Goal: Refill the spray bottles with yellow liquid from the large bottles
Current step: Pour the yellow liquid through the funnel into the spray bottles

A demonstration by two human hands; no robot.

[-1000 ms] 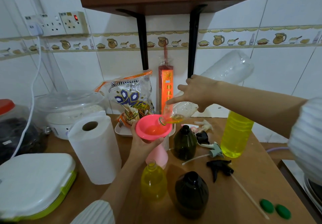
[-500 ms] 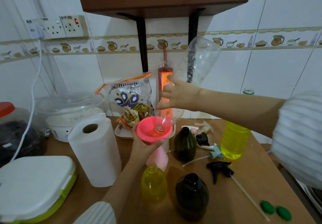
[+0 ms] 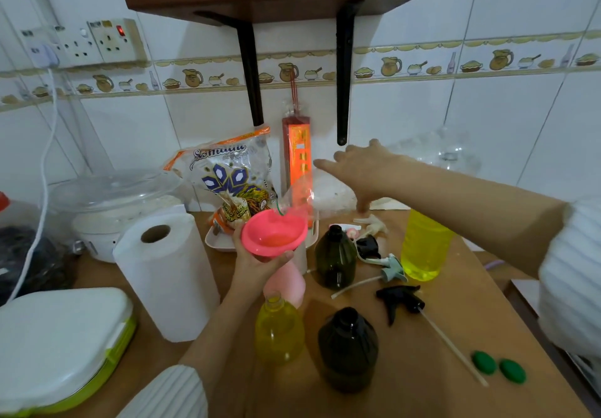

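Two green caps [image 3: 498, 366] lie at the tabletop's [image 3: 422, 395] near right corner. Her left hand [image 3: 257, 266] grips a pink funnel [image 3: 274, 237] above the pink spray bottle [image 3: 287, 282]; her right hand [image 3: 361, 167] holds a blurred, empty clear bottle [image 3: 325, 195] tipped at it. A full yellow bottle [image 3: 422, 245] stands toward the right edge.

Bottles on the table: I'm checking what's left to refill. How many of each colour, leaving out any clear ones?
Dark bottles: 2
Yellow bottles: 2
Pink bottle: 1
Total: 5
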